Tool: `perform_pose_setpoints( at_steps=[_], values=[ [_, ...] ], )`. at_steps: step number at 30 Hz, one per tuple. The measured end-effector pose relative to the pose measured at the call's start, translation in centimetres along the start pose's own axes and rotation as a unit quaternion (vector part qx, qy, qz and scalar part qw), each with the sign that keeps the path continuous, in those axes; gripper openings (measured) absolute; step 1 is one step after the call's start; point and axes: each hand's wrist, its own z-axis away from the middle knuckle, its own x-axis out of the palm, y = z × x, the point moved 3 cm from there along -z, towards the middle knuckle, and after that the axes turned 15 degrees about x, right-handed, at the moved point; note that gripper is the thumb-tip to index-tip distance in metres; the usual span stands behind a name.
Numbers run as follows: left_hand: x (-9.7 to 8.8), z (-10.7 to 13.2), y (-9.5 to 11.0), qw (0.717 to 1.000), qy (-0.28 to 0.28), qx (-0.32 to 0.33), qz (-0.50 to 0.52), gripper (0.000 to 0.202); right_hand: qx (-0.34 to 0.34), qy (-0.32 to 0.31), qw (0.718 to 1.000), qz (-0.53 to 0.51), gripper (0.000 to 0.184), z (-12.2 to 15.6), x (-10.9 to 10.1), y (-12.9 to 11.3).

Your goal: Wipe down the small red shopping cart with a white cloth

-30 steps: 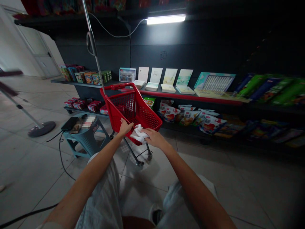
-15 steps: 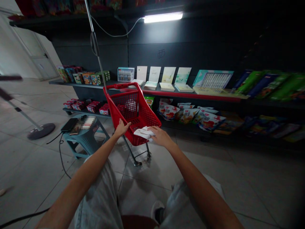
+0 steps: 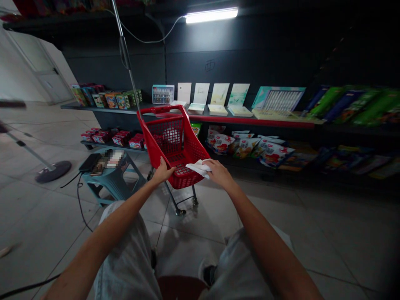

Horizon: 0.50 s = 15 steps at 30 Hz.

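A small red shopping cart stands on the tiled floor in front of me, its handle on the far side. My left hand grips the cart's near left rim, fingers closed on it. My right hand is closed on a white cloth and presses it against the near right rim of the basket. The basket's mesh floor shows between my hands.
Dark store shelves with snack bags, notebooks and boxes run behind the cart. A teal stool with devices on it stands to the left, a cable trailing on the floor. A light stand pole rises behind the cart; another stand's base lies far left.
My right hand has slid the cloth from the front of the basket up and rightwards along the rim. The left hand has kept its grip on the left rim.
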Motion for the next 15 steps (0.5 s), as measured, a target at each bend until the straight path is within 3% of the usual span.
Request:
perform_pose_setpoints(
  at_steps=[4,9,12,15],
  values=[
    [-0.3,0.0,-0.1,1.000,-0.010,-0.002,-0.003,0.108,0.043,0.023,0.999,-0.017,0.049,0.1,-0.7,0.8],
    [0.4,0.2,0.1,1.000,0.012,0.023,0.001,0.106,0.186,0.066,0.980,-0.007,0.041,0.4,-1.4,1.6],
    [0.8,0.6,0.5,0.998,0.040,0.056,-0.016,0.099,0.274,0.033,0.961,0.006,0.042,0.3,-0.8,2.4],
    [1.1,1.0,0.9,0.998,0.020,0.052,-0.018,0.094,0.331,-0.058,0.941,0.031,0.045,0.5,1.2,2.2]
  ],
)
